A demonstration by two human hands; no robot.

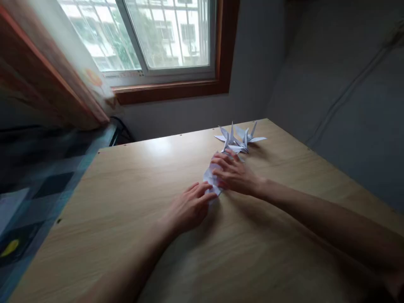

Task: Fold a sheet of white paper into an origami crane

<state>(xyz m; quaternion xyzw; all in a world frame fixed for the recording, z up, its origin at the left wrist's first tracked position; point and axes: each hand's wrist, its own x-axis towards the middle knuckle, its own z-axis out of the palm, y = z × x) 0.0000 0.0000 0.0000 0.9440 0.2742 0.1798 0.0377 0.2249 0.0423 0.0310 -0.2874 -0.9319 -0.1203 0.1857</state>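
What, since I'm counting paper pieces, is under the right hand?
White folded paper shows partly, running in under the right hand; anything else beneath that hand is covered.

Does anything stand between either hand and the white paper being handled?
Nothing visible does: the left hand and right hand both touch the white paper directly. The folded paper figures stand just beyond the right hand, not between it and the paper.
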